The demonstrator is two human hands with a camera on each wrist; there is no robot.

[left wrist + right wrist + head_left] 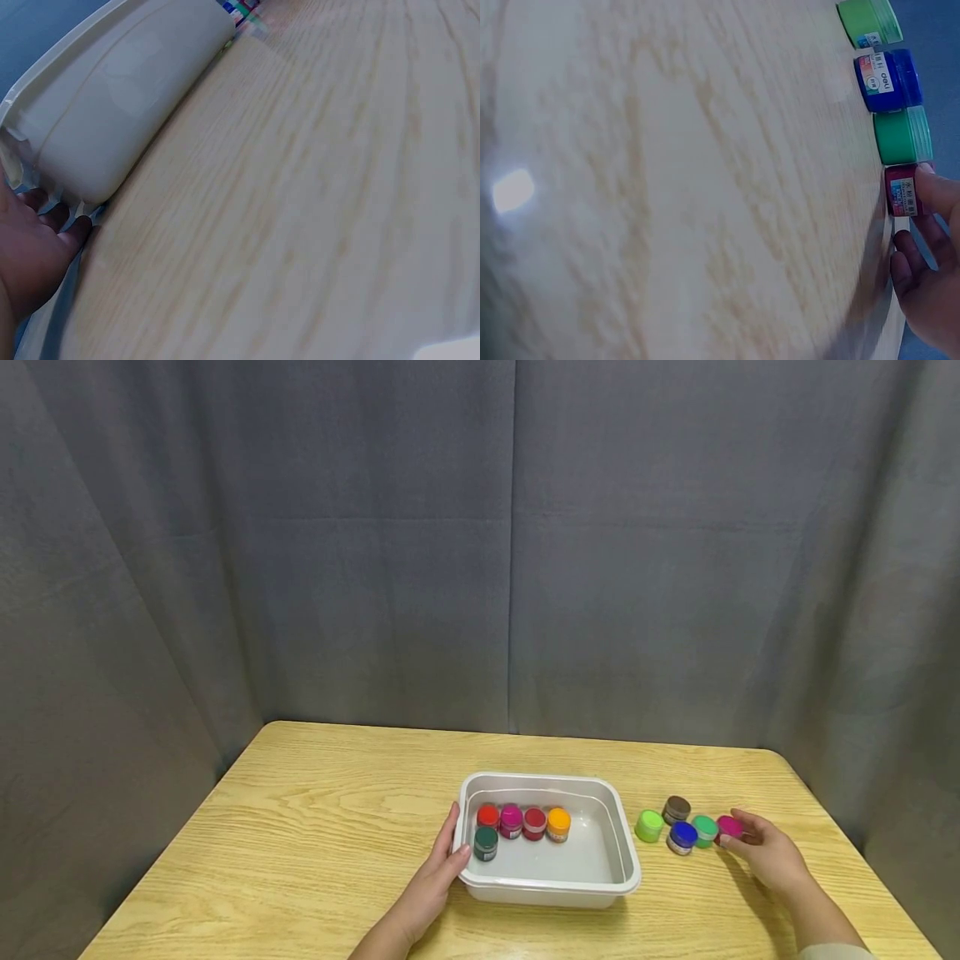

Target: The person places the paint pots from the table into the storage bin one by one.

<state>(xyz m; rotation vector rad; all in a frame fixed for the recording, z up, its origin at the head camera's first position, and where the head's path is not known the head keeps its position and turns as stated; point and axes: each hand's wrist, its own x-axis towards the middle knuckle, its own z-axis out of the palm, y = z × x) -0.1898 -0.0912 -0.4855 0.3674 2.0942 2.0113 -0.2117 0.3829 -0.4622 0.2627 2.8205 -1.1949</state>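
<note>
- Left hand (431, 881): partly closed at the left end of the tub (551, 897), thumb over the rim, fingers against the outer wall; has hold of it.
- Tub: white, upright on the bench (315, 843), near the middle of the head view.
- Inside, back row from left: red jar (487, 816), purple jar (511, 821), crimson jar (535, 824), orange jar (558, 825). Dark green jar (485, 843) in front of the red one. All lids on.
- Right hand (772, 856): thumb and finger closed on the pink jar (730, 826), pinching it; other fingers loosely bent.
- Pink jar: on the bench right of the tub, upright, just beside the green jar (705, 831); label visible in the right wrist view.
- Blue jar (682, 837) just left of the green one; brown jar (677, 810) behind; lime jar (649, 826) nearest the tub.
- Pale sleeve (834, 952) on the right arm.
- Grey curtain (375, 568) behind the bench.
</note>
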